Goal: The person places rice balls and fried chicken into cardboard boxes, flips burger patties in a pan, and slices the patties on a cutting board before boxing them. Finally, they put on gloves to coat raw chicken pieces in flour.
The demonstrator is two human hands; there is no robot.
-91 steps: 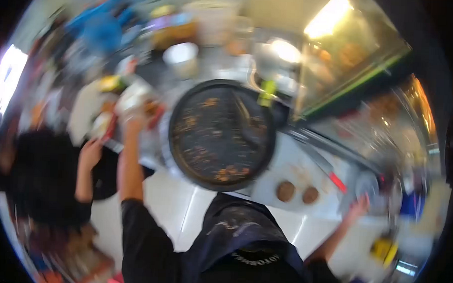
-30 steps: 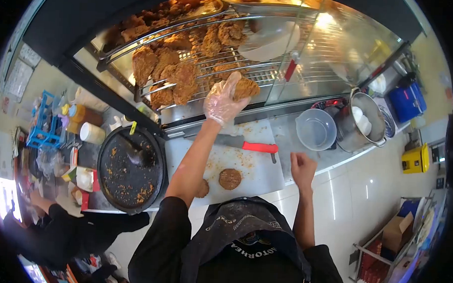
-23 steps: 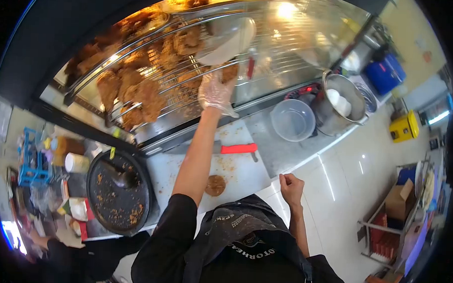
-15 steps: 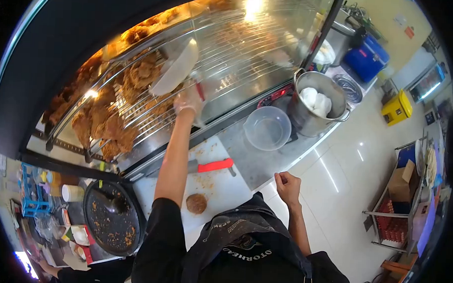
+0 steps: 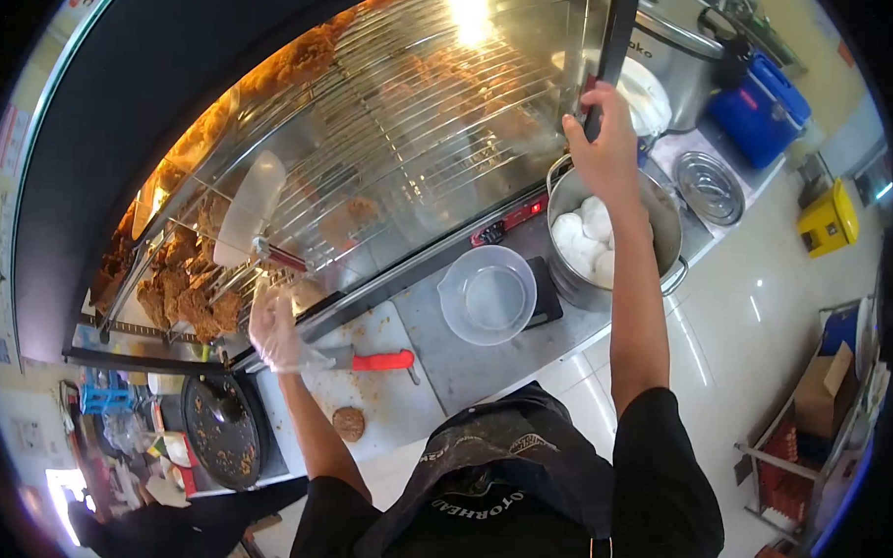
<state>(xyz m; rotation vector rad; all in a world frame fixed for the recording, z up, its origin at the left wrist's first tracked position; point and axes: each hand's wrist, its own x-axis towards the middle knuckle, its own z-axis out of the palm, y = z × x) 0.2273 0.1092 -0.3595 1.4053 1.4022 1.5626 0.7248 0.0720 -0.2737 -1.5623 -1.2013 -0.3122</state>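
I now have both hands at the dark-framed display cabinet (image 5: 72, 158). The right hand (image 5: 608, 152), loosely curled low over the floor 0.5 s ago, is up at the cabinet's far post, thumb and fingers spread wide beside a red handle (image 5: 589, 92); I can't confirm contact. The gloved left hand (image 5: 274, 324) held 1 fried piece 1 s ago; at the rack's front edge now, its fingers blur, and I can't tell whether they hold anything. The fried chicken (image 5: 204, 310) sits just left of that grip, on the rack. So neither hand is working at the cutting board (image 5: 412, 408), where the knife (image 5: 383, 360) and 1 brown patty (image 5: 349, 424) lie, near and right of the left hand. The steel pot (image 5: 572, 288) stands below the right hand.
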